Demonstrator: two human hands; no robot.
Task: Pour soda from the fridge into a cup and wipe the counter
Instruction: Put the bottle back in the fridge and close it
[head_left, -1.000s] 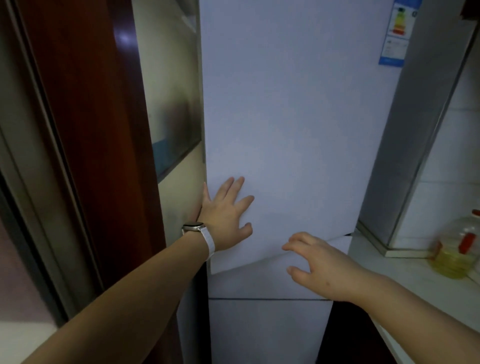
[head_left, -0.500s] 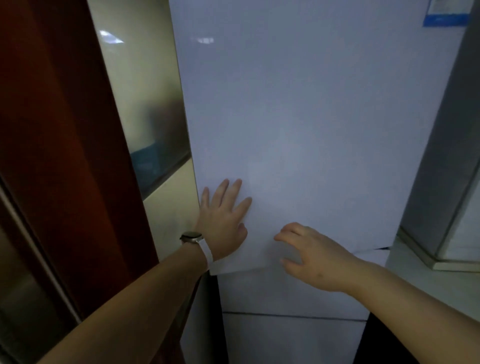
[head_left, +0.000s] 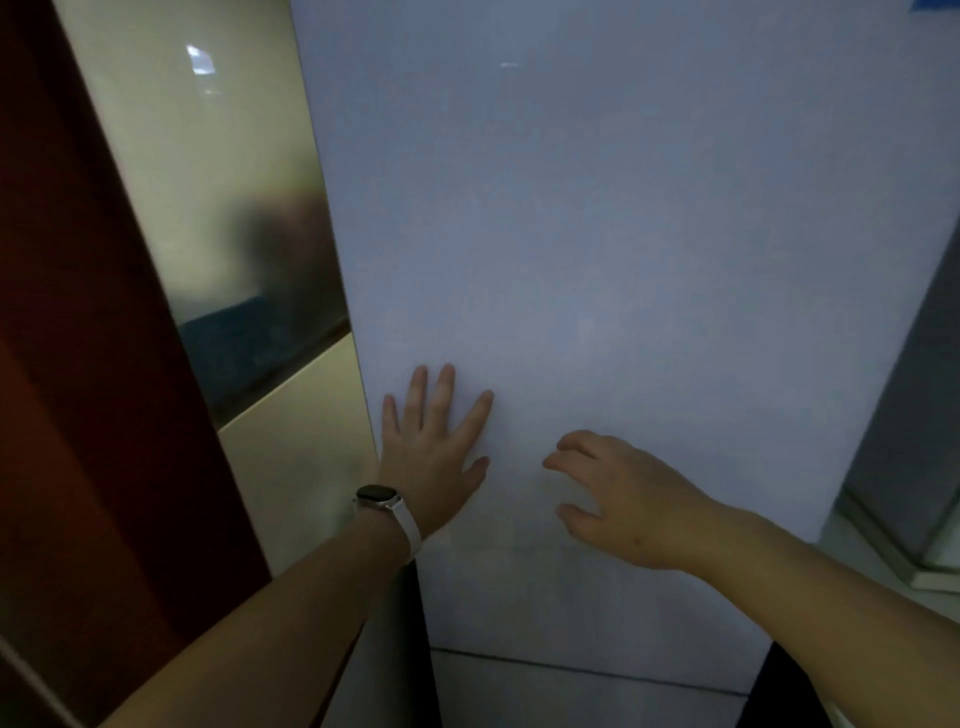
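Left hand: we see our left hand (head_left: 434, 457) flat on the fridge door (head_left: 597, 260), near its left edge, low down; the four fingers are straight and spread, the thumb out to the right.
Right hand: our right hand (head_left: 623, 499) is just right of the left one, in front of the door; the fingers are loosely curled and hold nothing. We cannot tell whether the fingertips touch the door.
Watch: one watch (head_left: 382, 496) with a pale strap sits on our left wrist.
Fridge: the door is pale and fills most of the view; its top is cut off. One seam (head_left: 571, 667) runs across below our hands, with a second panel under it. We cannot see inside, so soda and cup are hidden from us.
Sticker: one blue corner (head_left: 935, 4) shows at the top right edge; the rest is cut off.
Left side: one dark red frame (head_left: 78, 364), then one glossy cream panel (head_left: 218, 182) with a blurred dark reflection we cannot make out.
Right side: a grey upright (head_left: 914, 389) and a strip of pale counter (head_left: 862, 564), both cut off by the edge.
Count: two hands, two bare forearms, one watch.
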